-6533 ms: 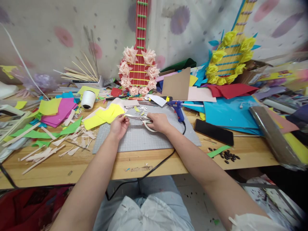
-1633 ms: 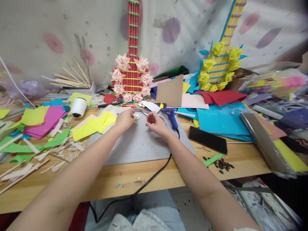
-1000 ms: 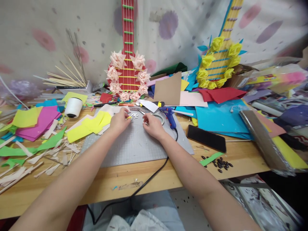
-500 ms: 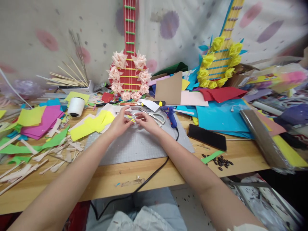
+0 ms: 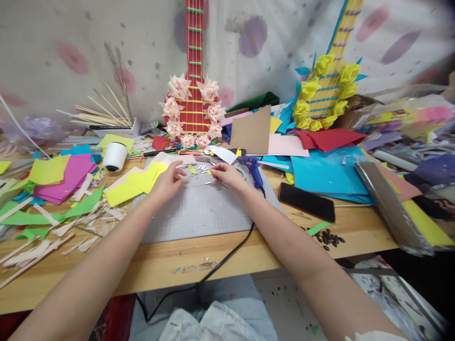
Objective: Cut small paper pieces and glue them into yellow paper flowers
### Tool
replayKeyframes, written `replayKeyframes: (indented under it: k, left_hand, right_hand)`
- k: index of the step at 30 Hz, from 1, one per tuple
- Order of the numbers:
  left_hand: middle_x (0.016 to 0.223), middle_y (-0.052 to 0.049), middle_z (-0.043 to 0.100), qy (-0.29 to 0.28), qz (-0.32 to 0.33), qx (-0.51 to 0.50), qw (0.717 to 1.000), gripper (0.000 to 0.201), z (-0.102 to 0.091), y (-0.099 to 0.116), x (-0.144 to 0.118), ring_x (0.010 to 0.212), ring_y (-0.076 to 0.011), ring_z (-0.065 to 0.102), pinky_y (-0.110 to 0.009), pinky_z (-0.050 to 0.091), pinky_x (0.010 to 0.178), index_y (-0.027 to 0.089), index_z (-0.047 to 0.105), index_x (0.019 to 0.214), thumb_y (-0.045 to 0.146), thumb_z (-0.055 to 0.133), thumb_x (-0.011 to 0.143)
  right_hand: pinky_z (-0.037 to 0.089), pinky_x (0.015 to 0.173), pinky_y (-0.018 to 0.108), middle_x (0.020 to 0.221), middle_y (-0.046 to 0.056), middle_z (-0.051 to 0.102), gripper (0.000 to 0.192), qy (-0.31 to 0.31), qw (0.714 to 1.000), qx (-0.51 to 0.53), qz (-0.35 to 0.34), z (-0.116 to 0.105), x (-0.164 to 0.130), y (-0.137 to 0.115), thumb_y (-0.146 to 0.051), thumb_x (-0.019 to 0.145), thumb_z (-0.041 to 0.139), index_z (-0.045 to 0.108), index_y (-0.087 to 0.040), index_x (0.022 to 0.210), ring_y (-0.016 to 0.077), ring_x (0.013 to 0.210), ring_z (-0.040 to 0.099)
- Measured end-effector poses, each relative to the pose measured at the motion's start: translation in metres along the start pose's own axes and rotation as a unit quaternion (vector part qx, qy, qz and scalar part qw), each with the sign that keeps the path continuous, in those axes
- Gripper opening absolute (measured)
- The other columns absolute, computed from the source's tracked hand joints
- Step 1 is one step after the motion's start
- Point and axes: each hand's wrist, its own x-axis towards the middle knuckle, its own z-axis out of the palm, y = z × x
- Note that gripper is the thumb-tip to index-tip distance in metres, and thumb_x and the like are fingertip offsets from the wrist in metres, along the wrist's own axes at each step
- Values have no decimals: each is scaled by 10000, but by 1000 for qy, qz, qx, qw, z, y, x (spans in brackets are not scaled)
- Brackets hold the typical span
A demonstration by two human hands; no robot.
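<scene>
Over the grey cutting mat point(image 5: 199, 213), my left hand point(image 5: 169, 180) is open, its fingers curved and apart with nothing in them. My right hand point(image 5: 227, 175) pinches at its fingertips a small yellow piece point(image 5: 209, 172), too small to tell its kind. Between the hands lie small white bits point(image 5: 202, 168) and thin strips on the mat. Scissors point(image 5: 243, 172) rest partly hidden behind my right hand. To the right of that hand is a blue glue gun point(image 5: 254, 171). Yellow paper sheets point(image 5: 133, 185) lie beside my left hand.
A black phone point(image 5: 306, 202) and dark beads point(image 5: 329, 238) lie at the right, near blue sheets point(image 5: 327, 175). A black cord point(image 5: 227, 258) crosses the table edge. Paper scraps point(image 5: 42, 246) and a white roll point(image 5: 114, 156) sit left. A red paper guitar point(image 5: 194, 102) stands behind.
My hands have moved apart from being close together; the left went left and opened, the right went slightly right. The small white bits between them now show.
</scene>
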Motion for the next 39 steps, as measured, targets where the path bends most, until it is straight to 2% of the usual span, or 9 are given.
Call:
replayKeyframes:
  k: [3,6,12,17,22,25,29,31,39]
  left_hand:
    - [843,-29,674,64,-52,33,996,452,-18,-8,0,672,-135,603,-263,445,689,218,532,1143,263,554,694]
    - [798,-24,677,108,-98,42,988,371,-27,-3,1,634,-141,607,-266,442,658,212,587,1042,289,577,679]
    - [711,-1,638,95,-77,133,984,215,0,30,13,656,-147,583,-249,391,615,204,570,827,320,635,658]
    - [688,-1,582,85,-24,188,978,141,12,37,22,660,-152,538,-254,336,595,213,543,902,258,470,791]
    - [589,24,501,121,-61,164,977,215,-1,22,13,598,-157,497,-261,323,586,205,515,988,308,460,807]
    - [597,13,485,179,-85,154,968,186,-9,7,5,606,-165,489,-276,345,604,203,526,947,297,426,821]
    - [787,-34,535,276,-37,144,950,193,-11,-13,-4,778,-177,512,-298,381,723,191,509,962,190,437,783]
    - [795,-32,536,299,-36,121,946,163,-9,-22,-9,764,-167,508,-293,392,717,187,508,918,214,483,759]
    - [602,30,490,386,-92,17,918,230,-21,-35,-24,548,-111,460,-248,378,566,181,500,728,409,533,735]
  right_hand:
    - [412,495,177,607,-36,528,59,34,999,-12,-9,-12,0,0,-188,695,589,536,-165,707,50,505,470]
    - [397,496,184,634,-32,543,83,64,997,-43,-24,-20,2,0,-230,701,585,526,-172,702,55,511,475]
    - [393,560,209,673,-27,588,123,123,984,-121,-52,-14,7,10,-308,731,533,539,-185,718,82,569,503]
    - [391,644,235,746,-19,628,136,142,961,-215,-97,-6,6,19,-318,745,528,578,-193,764,114,691,543]
    - [382,659,258,787,-16,646,171,118,940,-308,-82,0,5,14,-354,760,524,605,-213,814,134,713,553]
    - [381,658,261,787,-13,652,172,101,935,-335,-61,-1,9,11,-357,751,542,611,-214,816,141,720,561]
    - [390,653,232,797,-11,665,156,58,954,-287,-65,-5,16,12,-324,773,522,598,-198,825,123,734,573]
    - [392,648,226,806,-3,670,170,38,954,-291,-63,-3,18,10,-334,781,517,598,-192,828,118,730,571]
    - [389,680,271,896,26,673,228,36,893,-448,-3,20,13,-12,-404,786,500,621,-221,849,182,823,583]
